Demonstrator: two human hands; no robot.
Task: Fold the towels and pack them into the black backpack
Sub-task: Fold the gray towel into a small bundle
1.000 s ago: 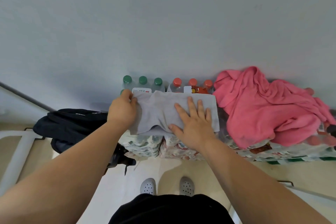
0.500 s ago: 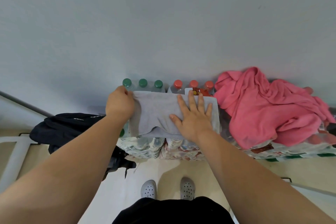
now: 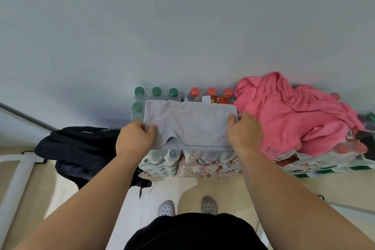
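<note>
Both your arms are extended forward, bare forearms converging from the lower corners of the view. Your left hand (image 3: pixel 135 138) is knuckles-up, thumb pinched over what it holds, fingers tucked under. Your right hand (image 3: pixel 244 132) mirrors it, thumb on top, fingers curled beneath. Hands level, well apart. Torso and both feet below, between the arms.

Legible text: none.

Black backpack (image 3: pixel 81 148): pale lettering in two short patches on the upper panel, too small and blurred to read.

Shrink-wrapped bottle packs (image 3: pixel 203 163): red, white and green printed labels; no word or number can be made out.

White and red tag (image 3: pixel 215 100) by the red-capped bottles: printing unreadable.

Barcode-like sticker (image 3: pixel 349 134) at the pink towel's right edge: digits illegible.
</note>
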